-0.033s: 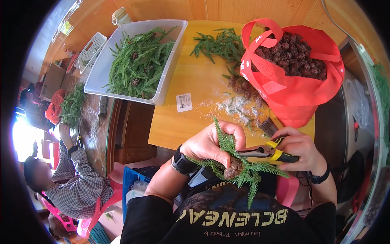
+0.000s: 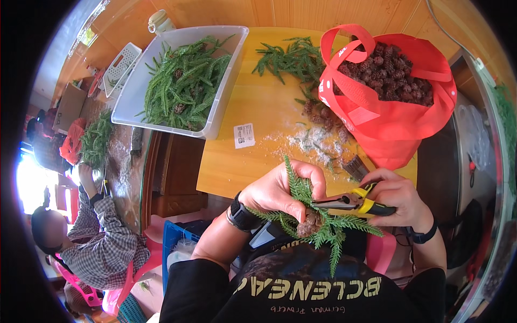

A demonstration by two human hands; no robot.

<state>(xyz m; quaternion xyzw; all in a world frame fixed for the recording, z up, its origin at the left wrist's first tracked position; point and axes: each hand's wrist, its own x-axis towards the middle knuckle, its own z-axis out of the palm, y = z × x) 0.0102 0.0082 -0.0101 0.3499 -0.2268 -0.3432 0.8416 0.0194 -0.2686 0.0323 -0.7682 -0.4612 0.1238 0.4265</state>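
Observation:
My left hand [image 2: 293, 188] pinches an artificial pine sprig [image 2: 336, 235] with a brown pine cone [image 2: 308, 223] at its middle. Its green needled branches spread out to both sides and downward, in front of my chest. In my right hand [image 2: 398, 194] is a pair of pliers [image 2: 374, 206] with yellow and black handles, fingers wrapped round the grips. The metal jaws reach left to the sprig just above the cone, close to my left fingertips. What exactly lies between the jaws is too small to tell.
On the yellow table [image 2: 226, 167] stand a clear plastic bin [image 2: 215, 116] of green sprigs and a red bag [image 2: 388, 142] full of pine cones. Loose sprigs [image 2: 291, 56], white flakes [image 2: 318, 142] and a paper label [image 2: 244, 135] lie there. Another person [image 2: 102, 231] works at the left table.
The tips of the pliers have shifted very slightly toward my left hand. Nothing else has visibly moved.

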